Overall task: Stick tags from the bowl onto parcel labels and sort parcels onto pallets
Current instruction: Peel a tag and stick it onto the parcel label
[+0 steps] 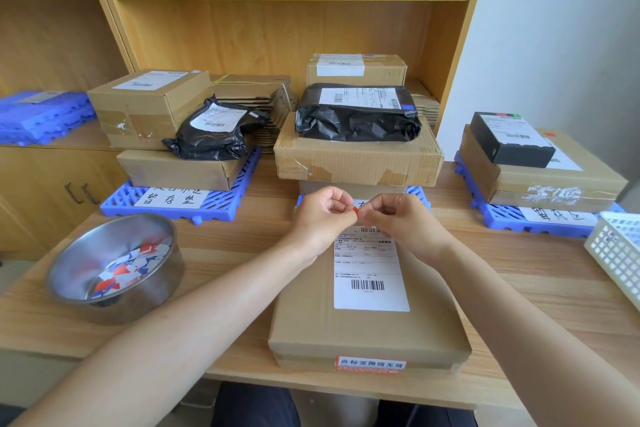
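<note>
Both hands are pinched tight on one small thing: left hand point(323, 215) and right hand point(398, 222) meet fingertip to fingertip, with a red tag point(355, 211) nipped between them. It looks like the backing is being picked at, though the fingers hide too much to be sure.

The tag hangs just above the far end of the parcel point(367, 333), a flat brown box lying on the desk point(221, 253) right in front of the person. Its white label point(369, 270) shows barcodes and print but no coloured tag that I can see, so the sticking is yet to come, and this box has not been sorted.

Over to the pallets, where there's plenty of work banked. The left pallet point(235, 198) carries brown boxes and a black bag. The middle pallet point(419, 192) holds a tall stack, and the black bag there has a blue tag point(409, 107) at the corner of its label. The right pallet point(502, 218) has a brown box with a black box on top, and a red square point(548, 134) sits beside them.

The steel bowl point(114, 267) at the left has a good heap of red, blue and white tags point(128, 267) in it. I'd call this well along: one parcel on the desk to tag and place, with no other loose parcel in view.
</note>
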